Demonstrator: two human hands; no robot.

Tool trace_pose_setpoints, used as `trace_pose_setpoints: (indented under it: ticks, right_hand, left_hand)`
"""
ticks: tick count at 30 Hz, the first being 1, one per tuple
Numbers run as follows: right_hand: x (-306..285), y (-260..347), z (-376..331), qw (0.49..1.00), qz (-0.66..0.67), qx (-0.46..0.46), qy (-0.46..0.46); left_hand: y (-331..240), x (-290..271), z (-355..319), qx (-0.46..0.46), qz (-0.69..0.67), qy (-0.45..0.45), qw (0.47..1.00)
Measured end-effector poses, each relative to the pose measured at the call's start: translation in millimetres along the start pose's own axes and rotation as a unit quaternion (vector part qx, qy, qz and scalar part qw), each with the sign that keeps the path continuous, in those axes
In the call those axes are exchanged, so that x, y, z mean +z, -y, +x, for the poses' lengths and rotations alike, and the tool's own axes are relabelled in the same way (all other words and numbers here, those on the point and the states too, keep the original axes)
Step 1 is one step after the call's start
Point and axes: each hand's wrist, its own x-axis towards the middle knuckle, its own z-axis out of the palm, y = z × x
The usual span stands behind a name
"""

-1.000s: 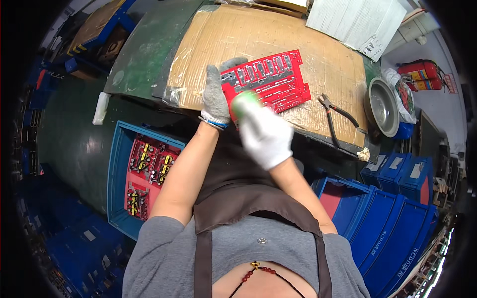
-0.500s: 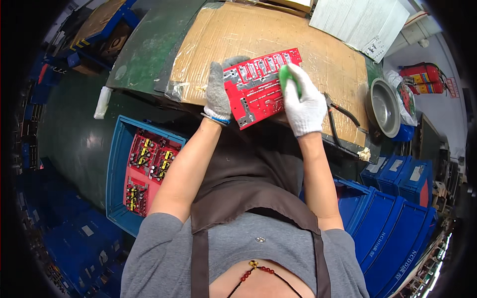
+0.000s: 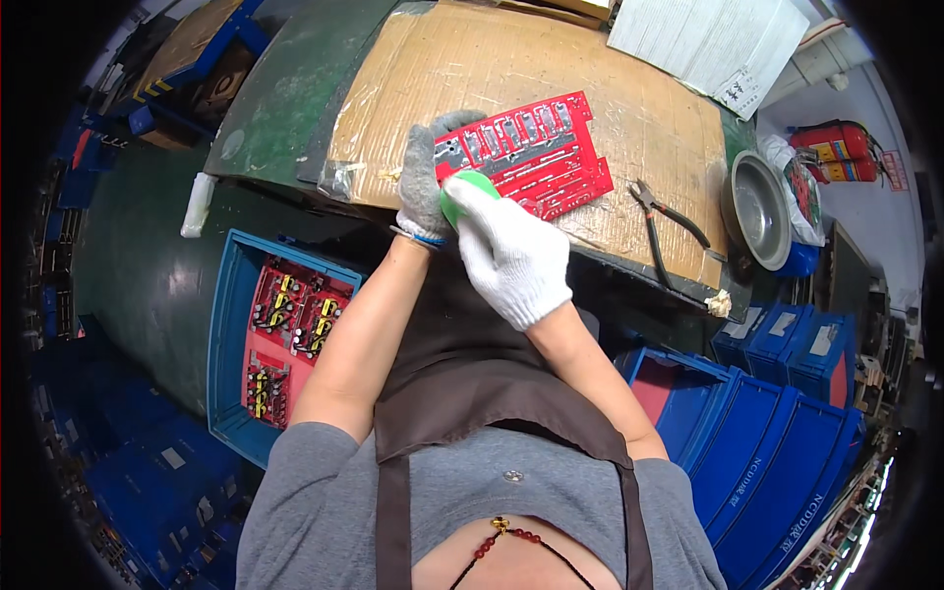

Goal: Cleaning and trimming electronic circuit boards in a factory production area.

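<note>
A red circuit board (image 3: 551, 162) with silvery solder tracks is held tilted above the bench's near edge. My left hand (image 3: 423, 182), in a grey-white glove, grips the board by its left side. In my white-gloved right hand (image 3: 516, 258) is a green object (image 3: 468, 189), perhaps a brush or scrubbing pad; its kind is not clear. It lies against the lower left of the board, close to my left hand, and the right glove hides that corner. Pliers (image 3: 653, 224) with black and orange handles rest on the cardboard to the right of the board.
Flattened cardboard (image 3: 393, 93) covers the bench. A metal bowl (image 3: 757, 211) sits at its right end. Below left, a blue crate (image 3: 222, 339) holds several populated red boards (image 3: 278, 300). Blue crates (image 3: 752, 433) are stacked at lower right. A white panel (image 3: 703, 44) lies at the back.
My right hand has swept the green object from the board's upper right to its lower left. The board has shifted slightly, staying in my left hand.
</note>
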Motion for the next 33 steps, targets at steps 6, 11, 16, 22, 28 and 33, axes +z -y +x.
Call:
trace_pose_setpoints:
  ticks: [6, 11, 16, 22, 28, 33]
  right_hand:
    - [-33.9, -83.8, 21.4, 0.984, -0.014, 0.140, -0.107]
    - [-8.7, 15.1, -39.7, 0.992, -0.081, -0.013, 0.093]
    - [-37.5, -49.3, -32.4, 0.992, -0.052, 0.099, -0.065]
    - [-16.8, -5.4, -48.4, 0.995, -0.087, -0.018, 0.041]
    - [-57.3, -84.5, -19.6, 0.974, -0.145, 0.124, -0.126]
    - [-1.7, -11.9, -38.4, 0.998, -0.056, -0.001, 0.018]
  left_hand:
    - [-2.1, -3.5, 0.2, -0.002, -0.014, -0.001, 1.000]
    - [-2.6, -1.5, -2.1, -0.019, -0.011, -0.007, 1.000]
    - [-5.0, -8.5, 3.3, 0.001, -0.001, -0.009, 1.000]
    - [-4.6, -6.8, 4.5, -0.034, -0.049, -0.003, 0.998]
    - [-7.4, -7.2, 3.6, -0.040, -0.043, -0.027, 0.998]
    - [-6.5, -0.9, -0.8, -0.040, -0.010, -0.020, 0.999]
